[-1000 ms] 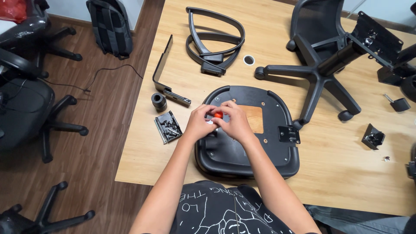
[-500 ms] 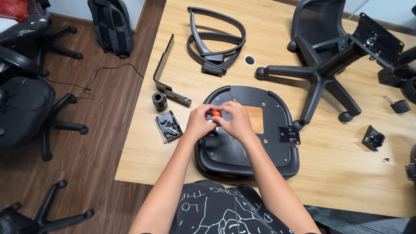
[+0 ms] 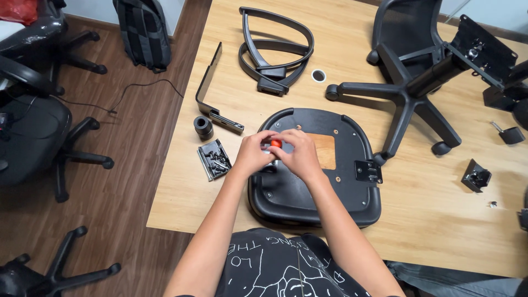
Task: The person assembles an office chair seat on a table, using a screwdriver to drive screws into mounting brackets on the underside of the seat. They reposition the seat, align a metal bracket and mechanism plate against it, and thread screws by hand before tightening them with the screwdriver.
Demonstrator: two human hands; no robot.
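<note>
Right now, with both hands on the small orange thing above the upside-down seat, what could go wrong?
1. The small orange-tipped part is pinched between the left hand and right hand; if it slips, it may fall onto the black upturned chair seat and roll away.
2. The open tray of dark screws lies close to the left forearm near the wooden table's edge; a nudge might spill it onto the floor.

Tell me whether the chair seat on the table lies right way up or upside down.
Upside down. The seat pan shows its hard black underside, with a wooden panel and a metal bracket facing up, under both hands.
</note>
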